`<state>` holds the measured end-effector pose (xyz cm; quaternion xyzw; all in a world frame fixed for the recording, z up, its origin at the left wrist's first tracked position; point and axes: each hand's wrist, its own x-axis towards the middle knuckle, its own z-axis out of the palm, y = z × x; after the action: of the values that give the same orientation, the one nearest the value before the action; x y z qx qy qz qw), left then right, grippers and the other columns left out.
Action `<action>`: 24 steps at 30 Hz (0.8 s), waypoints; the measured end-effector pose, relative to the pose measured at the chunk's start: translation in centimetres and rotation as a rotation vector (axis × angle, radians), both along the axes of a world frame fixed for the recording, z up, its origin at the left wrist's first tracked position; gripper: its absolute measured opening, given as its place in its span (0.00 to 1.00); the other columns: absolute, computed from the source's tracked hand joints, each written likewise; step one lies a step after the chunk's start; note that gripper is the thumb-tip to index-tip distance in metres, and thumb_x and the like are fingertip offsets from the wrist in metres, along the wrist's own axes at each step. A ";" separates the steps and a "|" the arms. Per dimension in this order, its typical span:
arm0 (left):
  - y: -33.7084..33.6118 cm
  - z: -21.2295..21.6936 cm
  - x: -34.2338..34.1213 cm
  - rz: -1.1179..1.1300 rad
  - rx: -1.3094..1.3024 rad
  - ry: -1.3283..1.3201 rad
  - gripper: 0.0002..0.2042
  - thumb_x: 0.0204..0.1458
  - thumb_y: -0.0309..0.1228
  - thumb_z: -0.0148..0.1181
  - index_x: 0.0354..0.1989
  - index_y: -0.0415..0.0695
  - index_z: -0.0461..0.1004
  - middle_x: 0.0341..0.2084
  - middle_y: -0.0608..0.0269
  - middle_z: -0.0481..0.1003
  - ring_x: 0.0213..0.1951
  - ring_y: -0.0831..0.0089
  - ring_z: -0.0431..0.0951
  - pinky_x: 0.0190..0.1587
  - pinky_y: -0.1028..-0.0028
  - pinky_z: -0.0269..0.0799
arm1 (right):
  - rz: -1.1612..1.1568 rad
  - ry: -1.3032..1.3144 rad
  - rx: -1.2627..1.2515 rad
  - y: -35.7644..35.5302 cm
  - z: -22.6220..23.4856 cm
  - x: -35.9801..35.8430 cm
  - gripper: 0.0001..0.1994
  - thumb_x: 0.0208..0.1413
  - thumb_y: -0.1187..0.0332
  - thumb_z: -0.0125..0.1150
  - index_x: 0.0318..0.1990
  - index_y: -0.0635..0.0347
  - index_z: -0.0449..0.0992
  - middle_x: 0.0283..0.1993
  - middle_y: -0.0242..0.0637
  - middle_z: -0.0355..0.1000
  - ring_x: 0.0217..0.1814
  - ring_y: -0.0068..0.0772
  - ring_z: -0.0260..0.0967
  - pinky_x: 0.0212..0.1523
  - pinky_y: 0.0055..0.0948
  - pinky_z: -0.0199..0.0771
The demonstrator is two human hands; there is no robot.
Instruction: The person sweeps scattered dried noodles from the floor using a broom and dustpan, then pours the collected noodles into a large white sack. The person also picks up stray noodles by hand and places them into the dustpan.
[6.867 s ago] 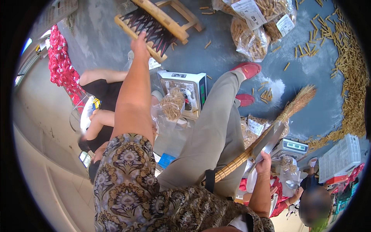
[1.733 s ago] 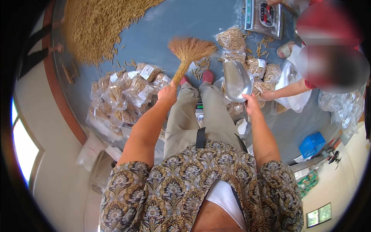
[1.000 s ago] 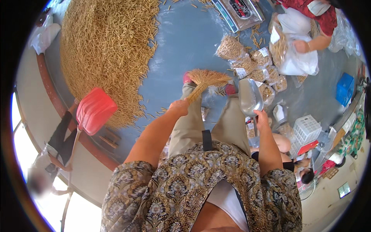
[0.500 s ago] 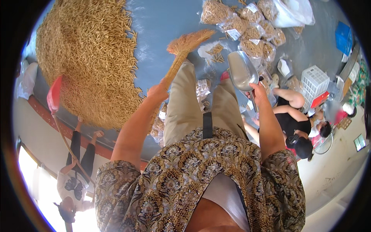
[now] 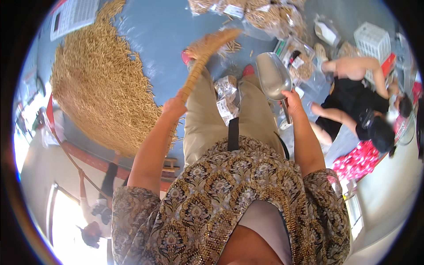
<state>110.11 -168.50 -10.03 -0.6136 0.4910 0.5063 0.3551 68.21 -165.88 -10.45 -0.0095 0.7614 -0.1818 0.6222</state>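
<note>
Left hand (image 5: 175, 107): fingers wrapped around the handle of the broom; grip closed.
Broom (image 5: 191, 85): in the left hand, slanted, handle running down along the left forearm, bristle head up and to the right, over the blue-grey floor (image 5: 162, 33). Bristles are blurred; contact with the floor cannot be determined.
Right hand (image 5: 291, 100): fingers curled around the scoop's handle, thumb side close to its rear edge.
Scoop (image 5: 273, 76): metal, rounded, held right of the broom and apart from it; mouth pointing away from the body, hollow side facing up.
Loose sticks (image 5: 104, 84): large tan heap, left of the broom; a few scattered sticks (image 5: 231, 47) lie near the bristles.
Footwear: red left shoe (image 5: 186, 57) just beside the bristles; red right shoe (image 5: 248, 70) between broom and scoop.
Bagged sticks: several clear bags (image 5: 264, 18) grouped on the floor beyond the scoop; labelled packages (image 5: 226, 99) visible between the trouser legs (image 5: 204, 119).
Weighing station: scale (image 5: 281, 46) just beyond the scoop, partly covered by clear plastic.
Personnel, right side: co-worker (image 5: 351, 102) in black clothing and dark cap, low to the floor.
Personnel, left side: second co-worker (image 5: 96, 213), one hand on the shaft of a red shovel (image 5: 50, 112) beside the heap.
Crates: white slatted crate (image 5: 372, 40) at upper right; another white crate (image 5: 74, 17) at upper left, beside the heap.
</note>
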 end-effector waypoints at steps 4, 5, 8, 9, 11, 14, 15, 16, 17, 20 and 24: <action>-1.0 -3.0 -2.6 0.165 -0.106 0.029 0.34 0.33 0.29 0.59 0.54 0.44 0.54 0.34 0.47 0.73 0.41 0.52 0.72 0.42 0.59 0.66 | -0.162 0.101 0.070 8.6 0.5 -6.2 0.12 0.45 0.74 0.51 0.40 0.59 0.65 0.28 0.38 0.69 0.18 0.31 0.65 0.14 0.27 0.64; -0.5 -5.2 -3.2 0.236 -0.206 0.038 0.30 0.29 0.28 0.61 0.48 0.41 0.60 0.30 0.51 0.74 0.35 0.57 0.75 0.37 0.62 0.69 | -0.168 0.118 0.116 10.7 1.2 -6.9 0.12 0.45 0.73 0.52 0.40 0.60 0.65 0.28 0.38 0.69 0.17 0.31 0.65 0.13 0.27 0.63; -1.0 -10.6 -4.4 0.496 -0.073 0.184 0.25 0.28 0.27 0.61 0.41 0.40 0.64 0.27 0.56 0.73 0.28 0.64 0.75 0.31 0.66 0.70 | -0.211 0.135 0.182 16.5 2.2 -7.8 0.13 0.44 0.72 0.52 0.40 0.59 0.66 0.26 0.39 0.69 0.15 0.32 0.65 0.12 0.28 0.62; -0.7 -11.7 -5.0 0.487 -0.069 0.208 0.25 0.28 0.27 0.61 0.40 0.41 0.65 0.26 0.57 0.72 0.26 0.66 0.74 0.29 0.67 0.69 | -0.237 0.137 0.203 18.6 2.2 -7.4 0.13 0.43 0.72 0.52 0.40 0.59 0.66 0.25 0.39 0.69 0.14 0.32 0.65 0.12 0.28 0.62; 0.5 -12.6 -6.4 0.479 -0.055 0.251 0.24 0.27 0.27 0.61 0.39 0.41 0.65 0.24 0.59 0.71 0.23 0.69 0.72 0.27 0.69 0.69 | -0.327 0.162 0.211 22.3 2.3 -5.1 0.13 0.44 0.71 0.52 0.40 0.58 0.65 0.25 0.39 0.69 0.14 0.33 0.64 0.11 0.28 0.61; -0.1 -10.5 -6.4 0.395 -0.038 0.247 0.25 0.26 0.27 0.61 0.40 0.40 0.65 0.25 0.56 0.72 0.26 0.66 0.73 0.28 0.68 0.69 | -0.468 0.164 0.222 25.3 2.5 0.1 0.13 0.43 0.72 0.52 0.39 0.58 0.65 0.25 0.38 0.68 0.14 0.33 0.63 0.12 0.28 0.61; -0.5 -9.9 -5.7 0.272 -0.021 0.255 0.26 0.26 0.27 0.61 0.41 0.40 0.65 0.25 0.55 0.72 0.27 0.64 0.74 0.29 0.68 0.69 | -0.503 0.149 0.218 25.5 2.7 2.1 0.13 0.43 0.72 0.52 0.39 0.58 0.65 0.25 0.38 0.68 0.14 0.33 0.63 0.12 0.28 0.61; -1.2 -9.2 -5.0 0.154 -0.011 0.259 0.26 0.27 0.27 0.60 0.42 0.40 0.64 0.26 0.54 0.72 0.29 0.63 0.74 0.30 0.68 0.69 | -0.532 0.129 0.209 25.6 2.8 3.6 0.13 0.43 0.72 0.52 0.39 0.58 0.64 0.25 0.38 0.68 0.14 0.33 0.63 0.12 0.29 0.61; -1.7 -8.4 -4.2 0.038 -0.004 0.259 0.27 0.27 0.27 0.60 0.43 0.39 0.64 0.26 0.53 0.72 0.30 0.61 0.74 0.31 0.68 0.69 | -0.543 0.128 0.197 26.4 2.2 4.9 0.13 0.43 0.71 0.52 0.40 0.58 0.65 0.25 0.38 0.68 0.15 0.32 0.63 0.14 0.29 0.62; -3.3 -5.6 -1.8 -0.076 -0.020 0.251 0.33 0.28 0.27 0.60 0.50 0.41 0.60 0.30 0.48 0.73 0.35 0.55 0.73 0.36 0.65 0.69 | -0.652 0.060 0.143 26.2 2.6 7.8 0.13 0.43 0.71 0.52 0.40 0.58 0.65 0.24 0.38 0.68 0.16 0.32 0.63 0.14 0.29 0.62; -4.1 -3.5 0.6 -0.316 -0.116 0.135 0.38 0.31 0.28 0.58 0.57 0.47 0.51 0.34 0.44 0.72 0.38 0.51 0.73 0.40 0.60 0.68 | -0.667 0.064 0.134 26.4 1.6 8.0 0.13 0.45 0.72 0.51 0.41 0.57 0.64 0.23 0.40 0.68 0.14 0.34 0.63 0.12 0.28 0.61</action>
<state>110.70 -172.55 -13.52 -0.5131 0.6323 0.4550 0.3604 76.20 -139.53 -8.89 0.2753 0.7519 -0.3243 0.5036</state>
